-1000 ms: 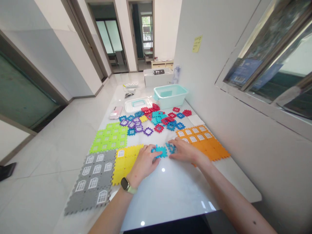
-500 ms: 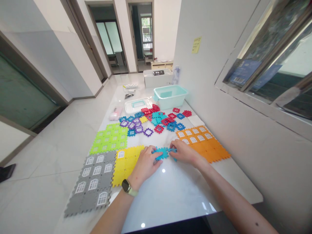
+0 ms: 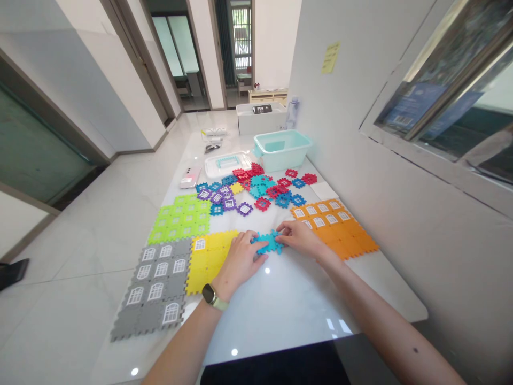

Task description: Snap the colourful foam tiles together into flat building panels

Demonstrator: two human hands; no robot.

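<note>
A cluster of teal interlocking tiles, flat on the white counter, between the two hands. On its left edge, the left hand, fingers closed on the tiles; on its right edge, the right hand, fingers likewise pinching, both hands close together around the cluster. A smartwatch on the left wrist, nearer the viewer than the tiles.

Just left of the tiles, a yellow tile panel; farther left, a grey tile panel with white windows and a lime-green tile panel. Just right, an orange tile panel with white windows. Beyond the tiles, a scattered heap of red, blue and purple loose tiles, then a clear plastic tray, a phone, an aqua plastic tub and a white box.
</note>
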